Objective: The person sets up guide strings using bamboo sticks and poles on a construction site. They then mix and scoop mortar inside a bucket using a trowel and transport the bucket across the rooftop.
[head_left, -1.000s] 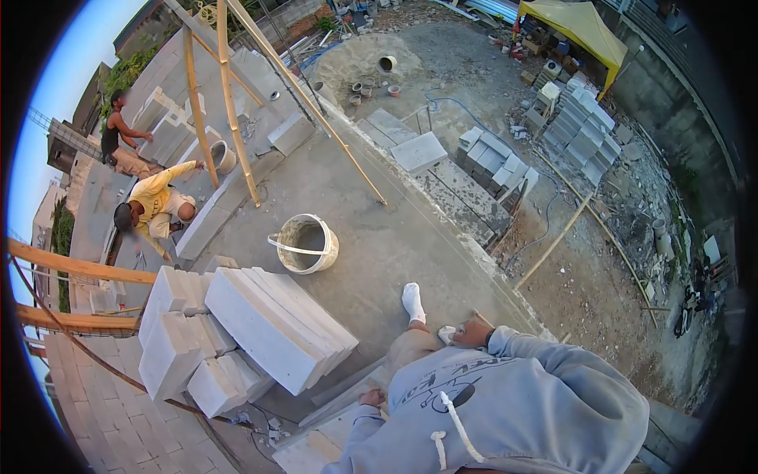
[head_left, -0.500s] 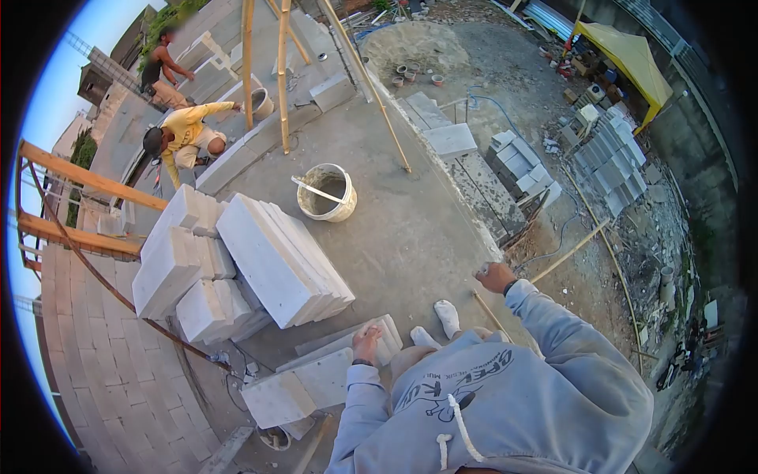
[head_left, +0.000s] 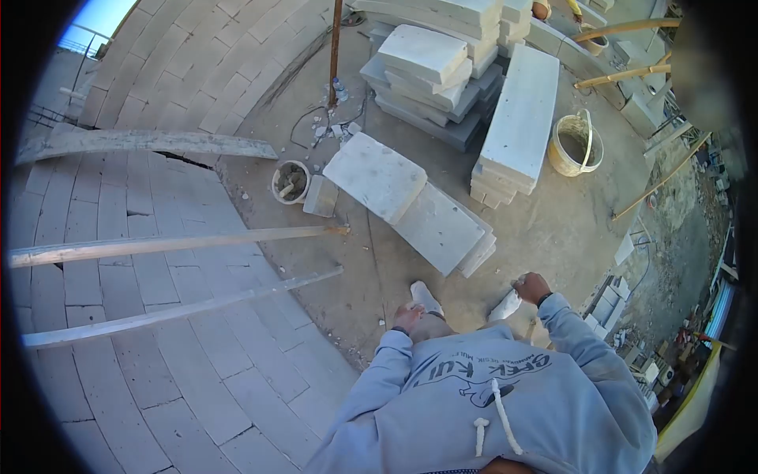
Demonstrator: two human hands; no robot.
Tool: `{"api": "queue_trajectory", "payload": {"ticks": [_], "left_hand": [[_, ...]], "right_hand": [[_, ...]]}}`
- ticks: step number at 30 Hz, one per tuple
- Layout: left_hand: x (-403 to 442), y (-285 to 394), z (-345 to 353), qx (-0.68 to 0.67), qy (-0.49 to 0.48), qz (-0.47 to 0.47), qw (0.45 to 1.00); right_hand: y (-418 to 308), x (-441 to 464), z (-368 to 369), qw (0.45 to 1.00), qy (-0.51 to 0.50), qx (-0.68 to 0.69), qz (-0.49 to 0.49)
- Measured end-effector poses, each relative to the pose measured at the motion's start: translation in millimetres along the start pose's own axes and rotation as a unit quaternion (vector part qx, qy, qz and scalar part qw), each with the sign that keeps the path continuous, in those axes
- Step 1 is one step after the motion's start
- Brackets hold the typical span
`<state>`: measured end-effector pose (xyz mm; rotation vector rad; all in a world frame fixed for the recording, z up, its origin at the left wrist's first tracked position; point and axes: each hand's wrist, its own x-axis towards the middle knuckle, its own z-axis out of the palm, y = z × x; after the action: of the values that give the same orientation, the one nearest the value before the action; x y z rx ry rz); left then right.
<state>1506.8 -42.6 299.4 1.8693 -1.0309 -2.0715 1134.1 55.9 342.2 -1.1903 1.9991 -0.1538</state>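
My left hand hangs low by my leg, just beside my white-socked foot, its fingers loosely apart and nothing seen in them. On the other side, my right hand is closed above my other foot; a small pale spot shows at its fingers, too small to name. Ahead of both hands, pale lightweight blocks lie flat on the concrete floor, touching neither hand. A second flat block adjoins them, with a small block piece at its far left end.
Taller block stacks and a long row of upright blocks stand beyond. A white bucket is to the right, a small mortar bucket to the left. Timber props lean across the block wall. The floor edge drops away right.
My view has swung left, so the blocks and white bucket appear farther right and the block wall fills the left. My left hand has moved away from above the blocks.
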Motion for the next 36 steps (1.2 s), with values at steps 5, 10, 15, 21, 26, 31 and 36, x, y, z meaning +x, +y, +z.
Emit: {"api": "queue_trajectory", "payload": {"ticks": [5, 10, 15, 21, 26, 31, 36], "left_hand": [[22.0, 4.0, -82.3, 0.052, -0.023, -0.026, 0.998], [51.5, 61.2, -173.6, -0.102, 0.079, 0.1, 0.986], [61.9, 140.9, -220.9, -0.121, 0.116, 0.113, 0.979], [128.1, 155.4, -270.1, -0.041, 0.066, 0.025, 0.997], [154.8, 226.1, -302.4, 0.001, 0.081, 0.022, 0.996], [209.1, 304.5, -328.0, 0.05, 0.054, 0.009, 0.997], [293.3, 368.8, -358.7, 0.185, -0.014, 0.004, 0.983]], "right_hand": [[-104.7, 43.9, 55.2, 0.998, -0.023, -0.028, -0.056], [-208.4, 49.3, 72.1, 0.981, -0.135, -0.084, -0.109], [-276.2, 112.8, 62.0, 0.977, -0.149, -0.048, -0.145], [-359.2, 203.1, 28.1, 0.987, -0.061, 0.005, -0.151], [-413.3, 255.0, -11.0, 0.986, -0.009, 0.006, -0.165], [-448.7, 304.4, -25.3, 0.992, 0.05, 0.054, -0.105], [-494.8, 349.2, -23.9, 0.983, 0.157, 0.082, -0.053]]}}
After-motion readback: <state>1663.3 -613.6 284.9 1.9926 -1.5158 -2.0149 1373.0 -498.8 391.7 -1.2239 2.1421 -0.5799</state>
